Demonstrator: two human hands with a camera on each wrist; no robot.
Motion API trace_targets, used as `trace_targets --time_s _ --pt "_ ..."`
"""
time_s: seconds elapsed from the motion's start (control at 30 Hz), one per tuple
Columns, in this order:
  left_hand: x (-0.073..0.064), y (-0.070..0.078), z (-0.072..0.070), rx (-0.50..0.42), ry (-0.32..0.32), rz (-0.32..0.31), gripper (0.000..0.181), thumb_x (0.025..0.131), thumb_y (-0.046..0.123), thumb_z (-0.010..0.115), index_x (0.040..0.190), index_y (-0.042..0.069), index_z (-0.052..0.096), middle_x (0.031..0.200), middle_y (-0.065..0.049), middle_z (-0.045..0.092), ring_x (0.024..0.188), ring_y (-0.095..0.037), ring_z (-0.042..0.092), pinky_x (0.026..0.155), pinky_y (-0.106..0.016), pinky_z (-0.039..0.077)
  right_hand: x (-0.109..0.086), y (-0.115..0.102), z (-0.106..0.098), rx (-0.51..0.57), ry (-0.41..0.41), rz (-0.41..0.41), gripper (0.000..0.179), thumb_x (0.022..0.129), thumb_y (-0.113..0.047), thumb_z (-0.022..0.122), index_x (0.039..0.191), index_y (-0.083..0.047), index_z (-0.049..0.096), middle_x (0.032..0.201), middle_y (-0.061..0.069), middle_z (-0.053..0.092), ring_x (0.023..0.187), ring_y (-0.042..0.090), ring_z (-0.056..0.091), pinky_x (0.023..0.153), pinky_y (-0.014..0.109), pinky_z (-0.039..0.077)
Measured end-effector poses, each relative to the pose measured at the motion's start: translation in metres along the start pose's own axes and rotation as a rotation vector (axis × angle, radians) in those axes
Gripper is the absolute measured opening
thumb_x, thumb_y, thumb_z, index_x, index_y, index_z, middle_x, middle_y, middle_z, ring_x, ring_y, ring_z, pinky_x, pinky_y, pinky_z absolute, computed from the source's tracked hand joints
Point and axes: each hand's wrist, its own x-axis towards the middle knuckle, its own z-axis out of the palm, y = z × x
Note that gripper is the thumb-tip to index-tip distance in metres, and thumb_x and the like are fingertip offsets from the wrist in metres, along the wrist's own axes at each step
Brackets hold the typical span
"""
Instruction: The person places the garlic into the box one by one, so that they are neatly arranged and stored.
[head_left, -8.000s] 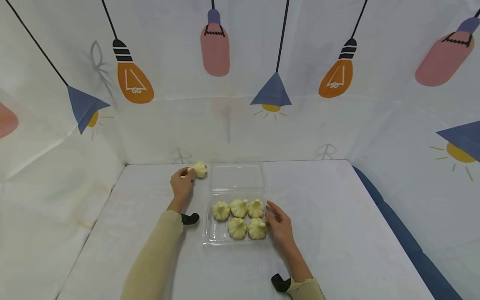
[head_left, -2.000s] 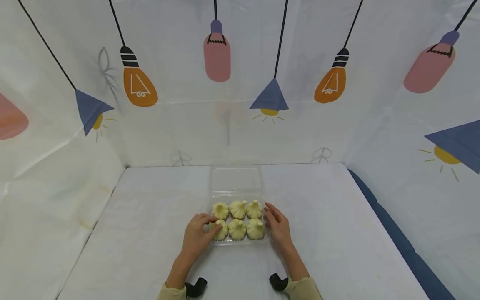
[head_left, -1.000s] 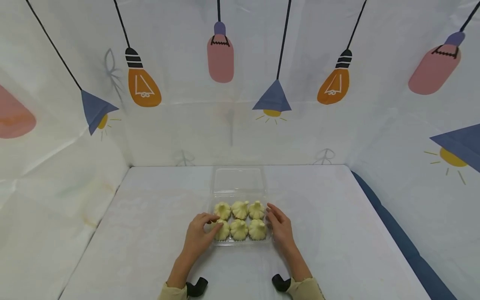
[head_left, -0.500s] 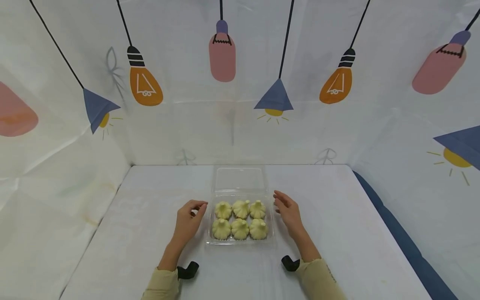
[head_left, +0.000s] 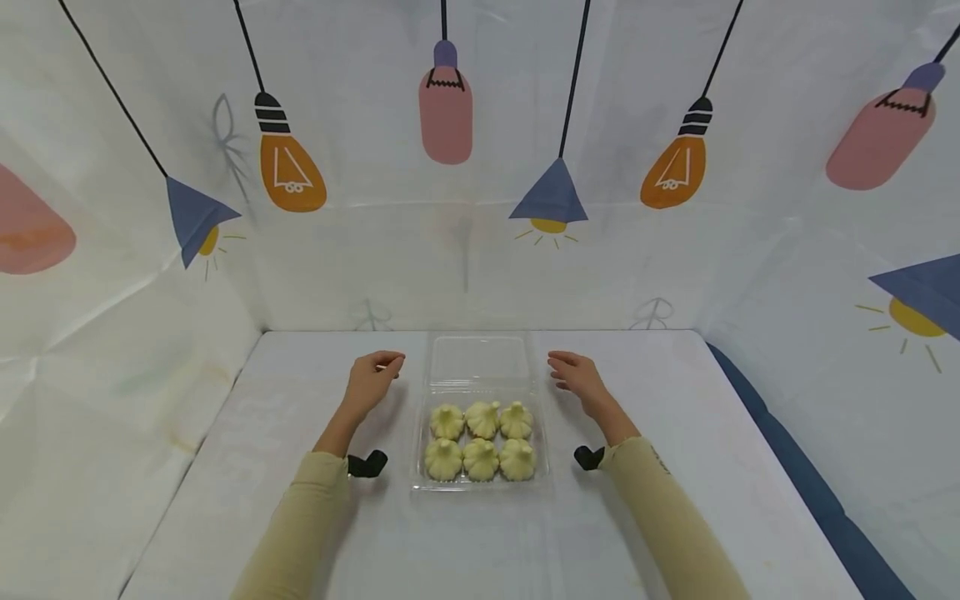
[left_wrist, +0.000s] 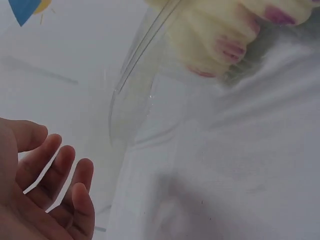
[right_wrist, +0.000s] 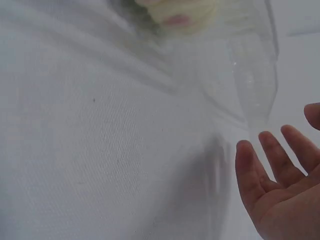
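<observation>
A clear plastic clamshell box (head_left: 417, 450) lies on the table in the head view, its lid (head_left: 480, 358) folded back flat. Several garlic bulbs (head_left: 481, 459) sit inside in two rows, stems up. My left hand (head_left: 372, 377) hovers left of the lid, fingers loosely bent and holding nothing. On the other side of the lid is my right hand (head_left: 581, 379), likewise with nothing in it. In both wrist views the left hand (left_wrist: 50, 185) and right hand (right_wrist: 280, 185) stay apart from the plastic, with purple-tinged garlic (left_wrist: 210, 40) showing through the box wall.
The box stands at the middle of a white table (head_left: 645, 517). A white cloth wall (head_left: 360, 250) printed with lamps encloses the back and sides. Blue fabric (head_left: 795, 450) runs along the right edge.
Earlier, my left hand brought one garlic bulb from the left to the box's front-left spot. It has let go, and both hands have moved forward and outward to either side of the lid.
</observation>
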Motion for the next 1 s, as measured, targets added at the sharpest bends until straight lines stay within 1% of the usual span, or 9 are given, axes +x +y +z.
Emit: trace_targets --time_s 0.1,0.23,0.33,0.4,0.5,0.63,0.73,0.83,1.0 --pt "0.015 -0.001 0.001 -0.014 -0.063 -0.081 0.036 0.099 0.025 0.058 0.122 -0.002 0.065 0.112 -0.018 0.065 0.093 -0.028 0.065 0.073 -0.035 0.051 0.012 0.002 0.001 -0.018 -0.023 0.038 0.046 0.100 -0.026 0.055 0.137 0.000 0.051 0.139 0.020 0.050 0.121 0.035 0.054 0.096 0.043 0.046" --pt "0.029 -0.007 0.006 -0.105 -0.108 -0.188 0.039 0.099 0.024 0.058 0.125 -0.005 0.061 0.116 -0.023 0.064 0.097 -0.032 0.065 0.080 -0.040 0.052 0.022 0.004 0.004 -0.026 -0.019 0.070 0.047 0.100 -0.029 0.056 0.135 0.001 0.053 0.135 0.020 0.054 0.118 0.033 0.056 0.096 0.041 0.046" --pt "0.036 -0.011 0.013 -0.164 -0.133 -0.249 0.041 0.099 0.025 0.057 0.126 -0.006 0.060 0.116 -0.024 0.063 0.096 -0.030 0.066 0.080 -0.038 0.053 0.026 0.004 0.007 -0.029 -0.004 0.077 0.046 0.099 -0.030 0.057 0.134 0.000 0.055 0.131 0.019 0.058 0.115 0.031 0.058 0.093 0.039 0.047" --pt "0.039 -0.013 0.017 -0.190 -0.143 -0.275 0.041 0.099 0.024 0.058 0.126 -0.007 0.060 0.115 -0.024 0.063 0.094 -0.027 0.067 0.079 -0.034 0.054 0.028 0.004 0.009 -0.035 0.005 0.074 0.045 0.099 -0.031 0.057 0.132 0.000 0.057 0.127 0.018 0.060 0.112 0.030 0.060 0.090 0.037 0.049" --pt "0.042 -0.015 0.024 -0.209 -0.149 -0.295 0.040 0.098 0.023 0.059 0.124 -0.007 0.061 0.113 -0.023 0.065 0.089 -0.023 0.068 0.076 -0.031 0.054 0.030 0.005 0.011 -0.032 -0.001 0.069 0.045 0.098 -0.031 0.059 0.131 0.000 0.058 0.120 0.016 0.064 0.102 0.025 0.064 0.085 0.035 0.050" --pt "0.042 -0.015 0.030 -0.212 -0.165 -0.301 0.039 0.098 0.023 0.060 0.124 -0.006 0.061 0.113 -0.022 0.065 0.087 -0.021 0.068 0.075 -0.030 0.054 0.031 0.004 0.013 -0.025 -0.030 0.064 0.046 0.098 -0.030 0.059 0.132 0.000 0.057 0.117 0.016 0.066 0.094 0.020 0.066 0.086 0.035 0.051" --pt "0.042 -0.015 0.031 -0.207 -0.174 -0.298 0.039 0.097 0.023 0.062 0.124 -0.005 0.062 0.114 -0.020 0.065 0.088 -0.021 0.067 0.074 -0.029 0.054 0.032 0.003 0.015 -0.022 -0.036 0.064 0.045 0.098 -0.028 0.059 0.132 0.001 0.056 0.117 0.016 0.066 0.093 0.020 0.066 0.086 0.036 0.051" --pt "0.042 -0.017 0.032 -0.200 -0.178 -0.278 0.038 0.095 0.022 0.064 0.124 -0.004 0.063 0.114 -0.019 0.066 0.087 -0.020 0.067 0.072 -0.028 0.054 0.033 0.002 0.016 -0.016 -0.028 0.065 0.043 0.098 -0.025 0.060 0.131 0.002 0.057 0.115 0.016 0.066 0.092 0.020 0.066 0.084 0.035 0.052" --pt "0.042 -0.021 0.033 -0.174 -0.171 -0.260 0.037 0.094 0.020 0.066 0.122 -0.005 0.064 0.113 -0.019 0.067 0.088 -0.022 0.067 0.069 -0.028 0.053 0.034 0.000 0.019 -0.005 -0.021 0.051 0.040 0.099 -0.021 0.059 0.130 0.003 0.058 0.114 0.017 0.066 0.095 0.022 0.065 0.082 0.033 0.052"
